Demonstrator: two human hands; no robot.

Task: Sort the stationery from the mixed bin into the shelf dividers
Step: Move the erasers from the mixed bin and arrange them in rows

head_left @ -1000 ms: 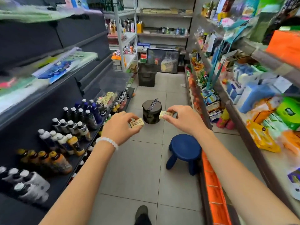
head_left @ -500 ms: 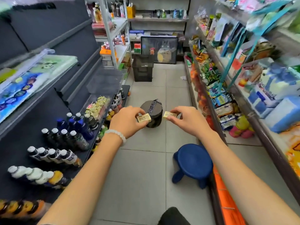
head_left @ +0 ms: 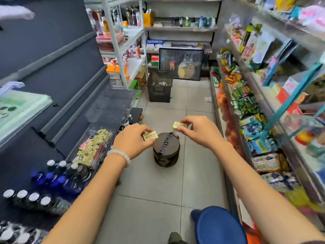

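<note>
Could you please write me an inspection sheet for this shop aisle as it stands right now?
Surface: grey tiled floor, a scrap of white litter far down.
Job's things: a small yellow eraser pinched in the left hand; a second yellow eraser pinched in the right hand; clear divider bin of similar erasers on the left shelf.
Clutter: round dark bag and blue stool on the floor; black crate further back.
Grippers: both hands hold their erasers in the air above the bag.
Cables: nothing seen.
Surroundings: bottles on the left shelf, packaged goods on the right, blurred.
</note>
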